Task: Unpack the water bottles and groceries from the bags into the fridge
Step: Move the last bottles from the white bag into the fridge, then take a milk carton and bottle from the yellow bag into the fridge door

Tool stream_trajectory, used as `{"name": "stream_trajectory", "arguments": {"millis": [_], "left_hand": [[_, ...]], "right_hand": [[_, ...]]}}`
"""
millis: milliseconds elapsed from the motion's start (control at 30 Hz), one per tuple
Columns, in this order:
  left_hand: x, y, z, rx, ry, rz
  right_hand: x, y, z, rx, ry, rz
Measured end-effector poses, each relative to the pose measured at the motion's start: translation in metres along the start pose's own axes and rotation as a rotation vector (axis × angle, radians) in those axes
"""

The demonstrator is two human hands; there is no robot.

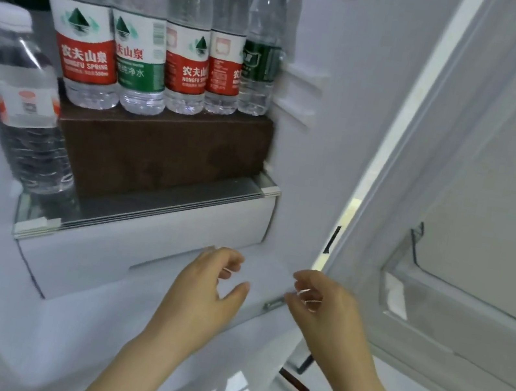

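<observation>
Several water bottles with red, green and dark labels stand in a row on a brown box inside the open fridge. Another bottle stands at the left on the glass shelf. Below the shelf is a white drawer. My left hand hovers in front of the drawer's right end, its fingers loosely curled and holding nothing. My right hand is beside it near the fridge's right wall, also loosely curled and holding nothing. No bags are in view.
The fridge door stands open at the right, with a clear door bin low on it. A small brown spring-like part lies by the door hinge. White glossy floor shows below.
</observation>
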State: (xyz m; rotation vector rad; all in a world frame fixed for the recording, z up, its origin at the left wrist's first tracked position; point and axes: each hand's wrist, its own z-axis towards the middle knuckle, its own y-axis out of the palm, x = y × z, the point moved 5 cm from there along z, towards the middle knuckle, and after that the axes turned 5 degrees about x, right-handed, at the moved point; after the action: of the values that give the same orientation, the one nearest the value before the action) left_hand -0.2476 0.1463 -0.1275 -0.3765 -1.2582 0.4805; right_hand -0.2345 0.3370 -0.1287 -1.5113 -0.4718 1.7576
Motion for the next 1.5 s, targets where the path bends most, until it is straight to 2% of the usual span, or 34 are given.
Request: {"name": "stream_trajectory", "arguments": {"millis": [400, 667, 900, 1167, 1500], "left_hand": [[0.042, 0.094, -0.057, -0.263, 0.052, 0.037], [0.101, 0.176, -0.109, -0.498, 0.192, 0.021], [0.167, 0.247, -0.138, -0.744, 0.401, -0.049], [0.222, 0.301, -0.158, -1.06, 0.658, -0.156], [0.281, 0.313, -0.228, -1.39, 1.003, -0.366]], "right_hand": [[0.095, -0.063, -0.078, 0.076, 0.206, -0.063], [0.159, -0.145, -0.158, 0.273, 0.413, -0.066], [0.194, -0.214, -0.216, 0.512, 0.614, -0.131], [0.192, -0.243, -0.275, 0.817, 0.884, -0.237], [0.128, -0.245, -0.37, 1.216, 1.227, -0.328]]}}
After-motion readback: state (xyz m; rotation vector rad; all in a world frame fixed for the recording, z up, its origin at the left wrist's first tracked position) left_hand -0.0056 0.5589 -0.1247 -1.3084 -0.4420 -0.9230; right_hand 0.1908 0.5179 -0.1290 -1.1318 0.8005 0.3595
